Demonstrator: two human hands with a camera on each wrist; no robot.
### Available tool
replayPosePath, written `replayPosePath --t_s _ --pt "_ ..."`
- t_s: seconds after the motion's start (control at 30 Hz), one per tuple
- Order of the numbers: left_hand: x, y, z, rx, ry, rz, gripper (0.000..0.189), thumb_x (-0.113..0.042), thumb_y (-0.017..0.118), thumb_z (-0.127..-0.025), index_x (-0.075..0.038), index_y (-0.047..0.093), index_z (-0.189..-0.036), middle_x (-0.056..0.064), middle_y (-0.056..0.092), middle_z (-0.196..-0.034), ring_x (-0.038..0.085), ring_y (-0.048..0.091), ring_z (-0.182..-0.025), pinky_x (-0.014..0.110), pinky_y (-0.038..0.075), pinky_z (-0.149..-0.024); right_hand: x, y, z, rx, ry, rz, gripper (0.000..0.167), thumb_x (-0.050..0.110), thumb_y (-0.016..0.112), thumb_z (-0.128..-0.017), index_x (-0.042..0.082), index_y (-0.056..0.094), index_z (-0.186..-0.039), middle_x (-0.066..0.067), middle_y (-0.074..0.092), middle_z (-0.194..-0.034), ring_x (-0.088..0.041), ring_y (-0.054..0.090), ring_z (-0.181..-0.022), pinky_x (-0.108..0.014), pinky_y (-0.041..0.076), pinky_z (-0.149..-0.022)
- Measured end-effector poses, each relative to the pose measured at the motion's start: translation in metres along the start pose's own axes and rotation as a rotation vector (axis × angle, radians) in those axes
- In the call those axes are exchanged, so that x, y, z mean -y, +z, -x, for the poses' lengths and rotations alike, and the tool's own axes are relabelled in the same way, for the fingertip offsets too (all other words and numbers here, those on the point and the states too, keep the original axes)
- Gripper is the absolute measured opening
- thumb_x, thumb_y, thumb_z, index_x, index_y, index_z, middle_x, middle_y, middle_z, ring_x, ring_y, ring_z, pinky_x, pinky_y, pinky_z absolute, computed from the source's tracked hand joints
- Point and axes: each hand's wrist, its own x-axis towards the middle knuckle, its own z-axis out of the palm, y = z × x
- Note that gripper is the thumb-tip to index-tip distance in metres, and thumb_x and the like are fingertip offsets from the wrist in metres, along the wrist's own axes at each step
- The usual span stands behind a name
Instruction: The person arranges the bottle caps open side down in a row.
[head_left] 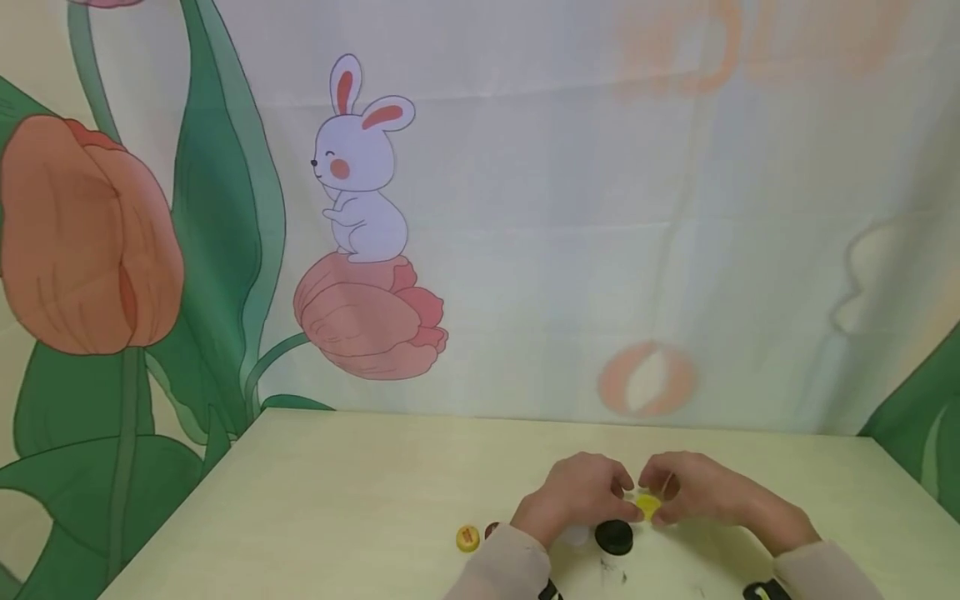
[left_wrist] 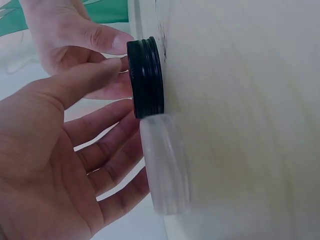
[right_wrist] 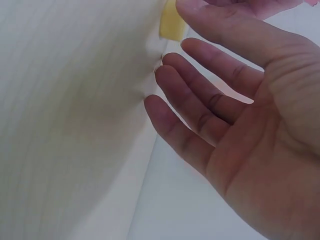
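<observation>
A yellow cap [head_left: 647, 506] sits on the table between my two hands. My left hand [head_left: 581, 492] reaches in from the left, its thumb tip at the cap's edge and its fingers loosely bent. From the other side comes my right hand [head_left: 705, 487], with its thumb against the cap and its other fingers apart, their tips at the tabletop in the right wrist view. A black ridged lid [left_wrist: 145, 77] stands close to my left hand. Beside it is a translucent whitish cap [left_wrist: 167, 165], partly behind the left wrist in the head view.
Left of my left forearm lies another yellow cap [head_left: 467, 538] with red print. A dark red cap [head_left: 491, 529] is mostly hidden by the sleeve. The pale table [head_left: 360, 475] ends at a curtain [head_left: 540, 250] printed with tulips and a rabbit.
</observation>
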Motion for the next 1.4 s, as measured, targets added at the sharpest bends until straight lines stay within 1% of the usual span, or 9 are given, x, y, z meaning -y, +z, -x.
replayPosePath --t_s 0.1,0.27,0.43,0.53,0.7,0.87,1.1,1.27,1.4 --pt "-0.003 0.001 -0.003 -0.012 -0.023 -0.021 0.032 -0.040 0.084 -0.091 -0.025 0.080 -0.119 -0.020 0.071 -0.092 -0.002 0.062 -0.084 0.020 0.049 -0.072 -0.003 0.000 0.000 -0.007 -0.010 0.017 0.033 0.010 0.093 -0.079 0.008 0.069 -0.103 0.001 0.066 -0.096 -0.020 0.060 -0.090 -0.033 0.052 -0.078" --pt "-0.006 0.003 -0.006 -0.022 -0.023 -0.018 0.028 -0.036 0.086 -0.089 -0.025 0.082 -0.114 -0.020 0.070 -0.089 -0.002 0.061 -0.083 0.019 0.048 -0.071 -0.008 0.003 -0.001 -0.008 -0.016 0.010 0.028 0.008 0.091 -0.080 0.010 0.069 -0.096 0.002 0.064 -0.092 -0.017 0.057 -0.086 -0.030 0.051 -0.076" --pt "-0.009 0.003 -0.009 -0.020 -0.020 -0.035 0.023 -0.034 0.087 -0.089 -0.025 0.083 -0.111 -0.021 0.070 -0.088 -0.002 0.062 -0.082 0.019 0.048 -0.070 -0.008 0.004 0.000 -0.007 -0.038 -0.010 0.023 0.009 0.089 -0.083 0.010 0.069 -0.095 0.002 0.064 -0.090 -0.013 0.057 -0.082 -0.029 0.050 -0.072" --pt "-0.008 0.003 -0.009 -0.026 -0.013 -0.038 0.022 -0.033 0.086 -0.089 -0.025 0.083 -0.110 -0.022 0.071 -0.087 -0.002 0.062 -0.083 0.019 0.048 -0.071 -0.007 0.005 -0.001 -0.008 -0.044 -0.028 0.022 0.010 0.088 -0.085 0.009 0.069 -0.096 0.003 0.065 -0.088 -0.012 0.058 -0.079 -0.028 0.051 -0.070" --pt "-0.002 0.005 -0.008 -0.037 0.010 0.017 0.021 -0.029 0.086 -0.089 -0.024 0.082 -0.109 -0.022 0.071 -0.085 -0.004 0.060 -0.082 0.017 0.046 -0.072 -0.006 0.006 0.000 -0.007 -0.043 -0.047 0.020 0.012 0.086 -0.088 0.009 0.069 -0.098 0.004 0.066 -0.086 -0.010 0.059 -0.077 -0.027 0.050 -0.069" --pt "0.003 0.003 -0.007 -0.066 0.043 0.078 0.022 -0.024 0.086 -0.090 -0.021 0.081 -0.110 -0.018 0.073 -0.087 -0.004 0.063 -0.084 0.016 0.048 -0.075 -0.001 0.004 -0.001 -0.024 -0.034 -0.043 0.020 0.019 0.085 -0.091 0.010 0.070 -0.100 0.004 0.066 -0.087 -0.011 0.060 -0.079 -0.028 0.050 -0.070" --pt "0.007 0.000 -0.002 -0.106 0.084 0.070 0.024 -0.023 0.086 -0.090 -0.020 0.080 -0.112 -0.016 0.075 -0.090 -0.003 0.063 -0.086 0.015 0.047 -0.075 0.006 0.003 0.000 -0.038 -0.028 -0.075 0.018 0.023 0.082 -0.095 0.011 0.071 -0.102 0.003 0.067 -0.087 -0.014 0.061 -0.079 -0.029 0.050 -0.069" --pt "0.011 -0.002 0.003 -0.153 0.126 0.065 0.026 -0.020 0.085 -0.091 -0.017 0.080 -0.116 -0.012 0.077 -0.094 -0.005 0.064 -0.083 0.014 0.047 -0.073 0.012 0.003 0.001 -0.048 -0.035 -0.099 0.015 0.026 0.078 -0.099 0.013 0.071 -0.102 0.003 0.068 -0.087 -0.014 0.061 -0.079 -0.029 0.050 -0.067" --pt "0.015 -0.004 0.006 -0.189 0.136 0.078 0.024 -0.018 0.084 -0.092 -0.017 0.081 -0.115 -0.011 0.077 -0.094 -0.005 0.064 -0.080 0.014 0.047 -0.071 0.015 0.003 0.000 -0.046 -0.031 -0.108 0.015 0.028 0.075 -0.101 0.014 0.072 -0.104 0.001 0.069 -0.090 -0.015 0.061 -0.081 -0.030 0.050 -0.069"
